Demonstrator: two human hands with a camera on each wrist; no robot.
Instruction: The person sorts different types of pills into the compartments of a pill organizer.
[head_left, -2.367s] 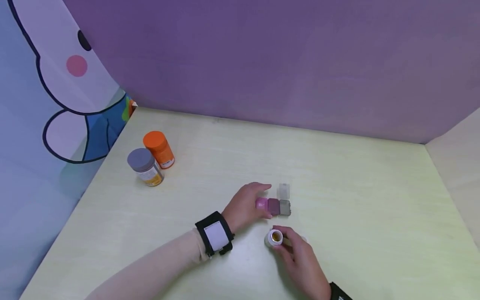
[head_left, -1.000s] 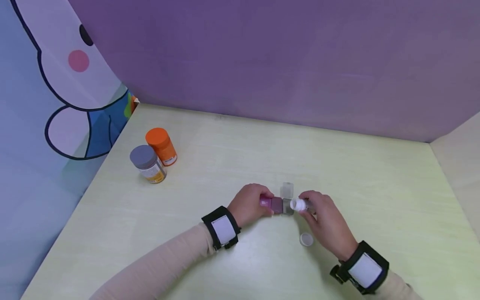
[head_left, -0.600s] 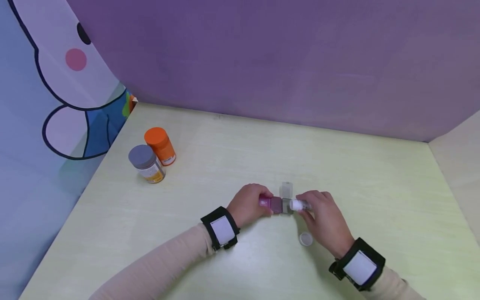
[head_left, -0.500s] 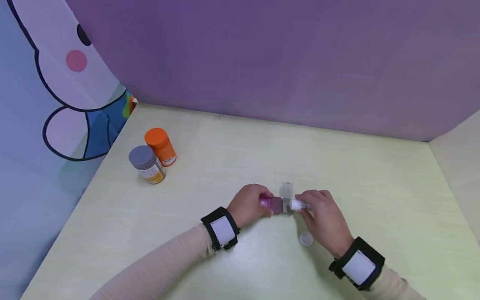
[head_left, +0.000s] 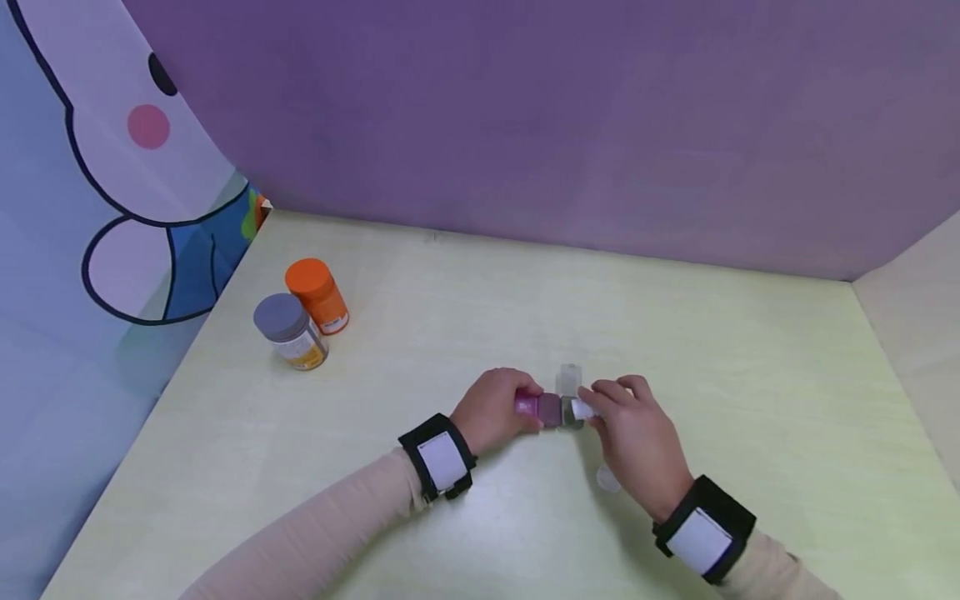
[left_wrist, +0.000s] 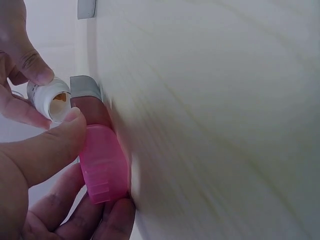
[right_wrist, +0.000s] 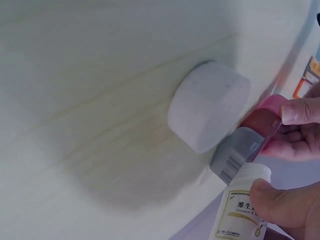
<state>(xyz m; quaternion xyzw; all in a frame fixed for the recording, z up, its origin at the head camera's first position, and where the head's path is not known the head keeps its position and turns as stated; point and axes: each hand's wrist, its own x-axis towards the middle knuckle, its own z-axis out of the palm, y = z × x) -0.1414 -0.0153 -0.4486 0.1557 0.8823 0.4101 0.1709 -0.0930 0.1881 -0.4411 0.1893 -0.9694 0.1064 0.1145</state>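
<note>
My left hand [head_left: 492,412] grips the pink end of a small pill box [head_left: 550,409] on the table, thumb on one side and fingers on the other. Pink, dark red and grey compartments make up the box, and a clear lid [head_left: 570,377] stands out past the grey one. My right hand [head_left: 639,446] holds a small white vitamin bottle [right_wrist: 239,212] tipped on its side. The bottle's uncapped mouth [left_wrist: 60,106] is right at the grey compartment [right_wrist: 237,152], with something brownish orange inside. A white bottle cap [right_wrist: 209,106] lies on the table below my right hand.
An orange bottle [head_left: 318,296] and a jar with a grey-purple lid [head_left: 291,331] stand together at the left side of the pale table [head_left: 712,350]. A purple panel [head_left: 555,125] rises along the back edge.
My right hand has carried the bottle from in front of the pill box to the grey compartment and tipped it, lately shifting slightly left. My left hand has closed in on the pink end.
</note>
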